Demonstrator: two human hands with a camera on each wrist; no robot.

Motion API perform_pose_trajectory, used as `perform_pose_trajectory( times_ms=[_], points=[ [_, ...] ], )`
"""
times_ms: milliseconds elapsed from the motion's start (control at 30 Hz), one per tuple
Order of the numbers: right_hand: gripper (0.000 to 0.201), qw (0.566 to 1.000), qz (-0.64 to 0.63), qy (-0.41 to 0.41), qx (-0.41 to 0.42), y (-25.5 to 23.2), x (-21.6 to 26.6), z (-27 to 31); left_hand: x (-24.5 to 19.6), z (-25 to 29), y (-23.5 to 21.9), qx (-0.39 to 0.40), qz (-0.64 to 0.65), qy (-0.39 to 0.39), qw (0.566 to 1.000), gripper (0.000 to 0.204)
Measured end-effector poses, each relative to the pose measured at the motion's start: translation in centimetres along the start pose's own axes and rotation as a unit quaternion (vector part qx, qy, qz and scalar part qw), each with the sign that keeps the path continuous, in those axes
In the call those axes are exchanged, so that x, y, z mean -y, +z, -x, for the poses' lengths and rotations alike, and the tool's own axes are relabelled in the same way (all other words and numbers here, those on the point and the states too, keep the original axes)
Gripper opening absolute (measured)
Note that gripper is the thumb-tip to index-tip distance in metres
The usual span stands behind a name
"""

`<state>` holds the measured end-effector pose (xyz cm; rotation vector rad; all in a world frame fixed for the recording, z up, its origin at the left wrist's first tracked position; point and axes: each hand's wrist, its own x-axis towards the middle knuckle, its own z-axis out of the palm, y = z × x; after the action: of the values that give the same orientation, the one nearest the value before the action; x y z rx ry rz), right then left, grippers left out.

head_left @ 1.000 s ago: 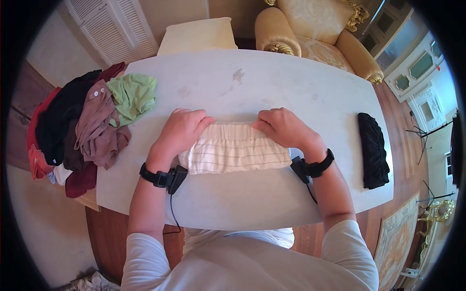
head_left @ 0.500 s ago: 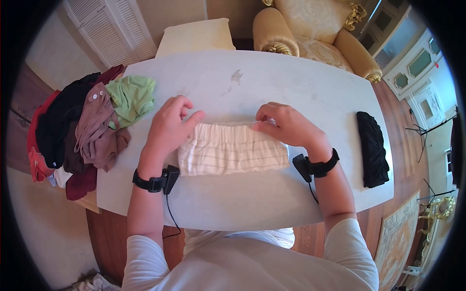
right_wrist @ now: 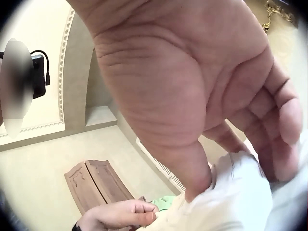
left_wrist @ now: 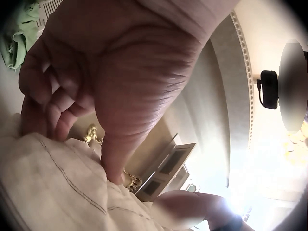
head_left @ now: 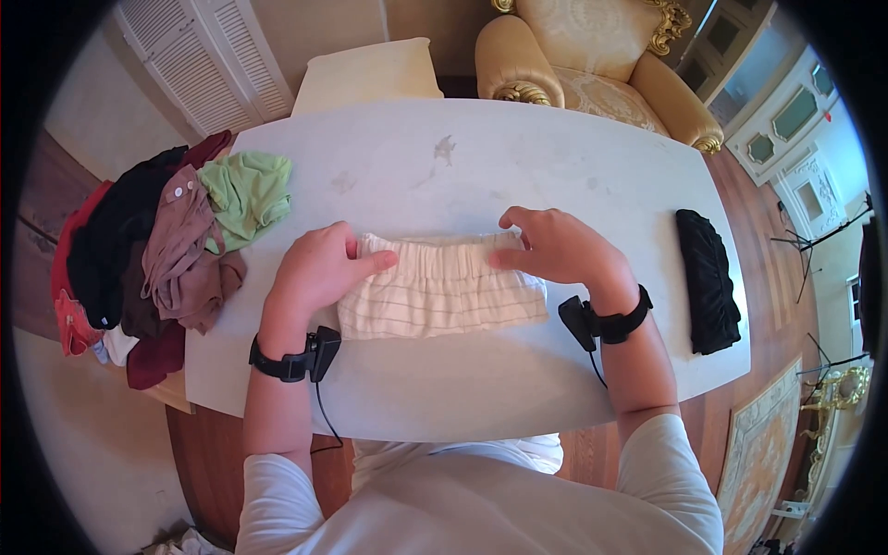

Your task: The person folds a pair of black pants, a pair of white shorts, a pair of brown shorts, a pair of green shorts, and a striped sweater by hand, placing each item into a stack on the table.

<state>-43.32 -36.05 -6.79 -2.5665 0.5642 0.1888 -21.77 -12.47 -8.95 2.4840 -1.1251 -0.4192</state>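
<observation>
Two bare hands work at a cream striped garment with a gathered band, lying flat across the middle of the pale table (head_left: pixel 453 388). From the head view, the left hand (head_left: pixel 319 264) is loosely bent at one end of the striped garment (head_left: pixel 444 291), its thumb laid on the band; the right hand (head_left: pixel 564 245) curves over the other end, thumb on the cloth and well apart from its forefinger. A heap of clothes (head_left: pixel 180 222) sits to the left, a black folded cloth (head_left: pixel 709 282) to the right. In the left wrist view, thumb and bent fingers touch the fabric, with a gap between. In the right wrist view, the thumb and relaxed fingers touch it likewise, loosely spread.
</observation>
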Motion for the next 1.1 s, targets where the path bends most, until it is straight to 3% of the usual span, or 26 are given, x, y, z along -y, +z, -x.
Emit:
perform_pose_trajectory(
  times_ms=[133,333,433,533,633,733,833,1033,1100],
  points=[
    [0.048,0.999,-0.026,-0.033,-0.004,0.3,-0.7,-0.3,0.8,-0.6,0.2,0.022,0.035,0.012,0.999,0.049],
    [0.038,0.996,-0.074,-0.048,0.005,-0.6,-0.9,-0.4,3.8,-2.3,0.6,0.174,0.361,0.031,0.915,0.025],
    [0.035,0.996,-0.074,-0.057,0.009,-0.2,-1.4,-0.8,4.3,-2.7,1.1,0.215,0.373,0.026,0.902,0.023],
    [0.031,0.994,-0.083,-0.063,-0.022,0.8,-2.1,-1.0,3.9,-2.6,0.9,0.208,0.323,-0.015,0.923,0.030],
    [0.030,0.991,-0.092,-0.083,-0.041,0.9,-2.3,-1.0,2.5,-1.7,0.9,0.135,0.297,-0.019,0.945,0.039],
    [0.030,0.992,-0.088,-0.088,-0.024,0.4,-1.7,-0.9,1.9,-1.2,1.5,0.065,0.289,0.086,0.951,0.040],
    [0.028,0.991,-0.090,-0.093,-0.021,0.3,-1.7,-1.0,2.9,-2.3,2.1,0.120,0.252,0.130,0.951,0.033],
    [0.030,0.990,-0.101,-0.094,-0.031,0.4,-1.8,-1.0,3.4,-2.9,3.0,0.127,0.288,0.072,0.947,0.019],
    [0.033,0.991,-0.097,-0.092,-0.025,0.4,-1.8,-1.0,3.6,-3.1,3.3,0.109,0.272,0.090,0.952,0.016]
  ],
)
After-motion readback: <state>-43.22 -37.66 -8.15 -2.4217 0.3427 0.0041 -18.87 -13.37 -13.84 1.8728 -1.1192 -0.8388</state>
